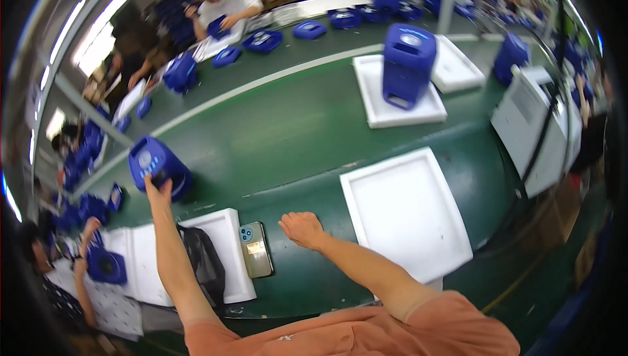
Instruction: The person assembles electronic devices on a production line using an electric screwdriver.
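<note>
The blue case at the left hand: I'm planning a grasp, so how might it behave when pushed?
The blue case looks stiff, judging by its firm outline. Its smooth-looking sides may be slightly slippery. Its boxy body would probably slide, not roll.

Runs open across middle of green worktop [281, 134], from blue housing [173, 169] at left hand [159, 190] to far foam tray [369, 91]. Blocked at left by that housing, touched by left hand. Blocked far right by upright blue housing [409, 65] on far foam tray, then by pale machine [533, 130]. Bounded at back by pale rail [245, 84]. Squeezes tight between phone [257, 254] and right hand [302, 228]; opens up ahead of right hand. Passes low over near foam tray [409, 219], given lift over raised rim. Obstructed near left by black bag [204, 264] on foam [241, 261].
</note>
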### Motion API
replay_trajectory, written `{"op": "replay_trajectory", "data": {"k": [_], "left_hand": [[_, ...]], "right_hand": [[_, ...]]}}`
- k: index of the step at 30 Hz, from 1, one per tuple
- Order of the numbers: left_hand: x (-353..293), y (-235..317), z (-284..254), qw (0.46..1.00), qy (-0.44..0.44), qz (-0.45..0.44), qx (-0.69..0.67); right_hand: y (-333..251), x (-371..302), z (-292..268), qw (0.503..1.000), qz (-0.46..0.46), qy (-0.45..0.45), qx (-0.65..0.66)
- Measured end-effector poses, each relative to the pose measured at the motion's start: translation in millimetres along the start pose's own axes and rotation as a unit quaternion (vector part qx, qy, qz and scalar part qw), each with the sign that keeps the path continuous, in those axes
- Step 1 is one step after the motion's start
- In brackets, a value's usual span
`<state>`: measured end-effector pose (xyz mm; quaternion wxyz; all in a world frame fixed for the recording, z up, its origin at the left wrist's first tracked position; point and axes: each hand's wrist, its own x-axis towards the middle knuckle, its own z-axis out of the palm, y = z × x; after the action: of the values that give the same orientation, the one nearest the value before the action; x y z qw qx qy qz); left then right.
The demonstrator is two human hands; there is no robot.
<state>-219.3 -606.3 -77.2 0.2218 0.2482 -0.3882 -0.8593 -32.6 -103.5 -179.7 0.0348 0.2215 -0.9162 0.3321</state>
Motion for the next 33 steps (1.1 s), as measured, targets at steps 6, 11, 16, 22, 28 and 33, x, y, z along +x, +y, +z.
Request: {"op": "replay_trajectory", "data": {"k": [6, 11, 16, 22, 28, 33], "left_hand": [[-234, -17, 65, 0.987, -0.106, -0.119, -0.030], [-442, -54, 152, 0.941, -0.262, -0.211, -0.032], [-560, -144, 223, 0.883, -0.305, -0.357, -0.021], [-639, -249, 257, 0.852, -0.245, -0.463, -0.014], [-643, -244, 227, 0.811, -0.286, -0.510, 0.019], [-636, -196, 201, 0.675, -0.480, -0.550, 0.107]], "right_hand": [[23, 32, -63, 0.941, 0.112, 0.050, 0.314], [-13, 23, -219, 0.872, 0.001, 0.173, 0.458], [21, -53, -316, 0.818, -0.023, 0.242, 0.522], [119, -141, -341, 0.764, 0.140, 0.171, 0.606], [74, -91, -412, 0.873, 0.154, 0.372, 0.274], [-20, 18, -541, 0.697, -0.053, 0.714, -0.021]]}}
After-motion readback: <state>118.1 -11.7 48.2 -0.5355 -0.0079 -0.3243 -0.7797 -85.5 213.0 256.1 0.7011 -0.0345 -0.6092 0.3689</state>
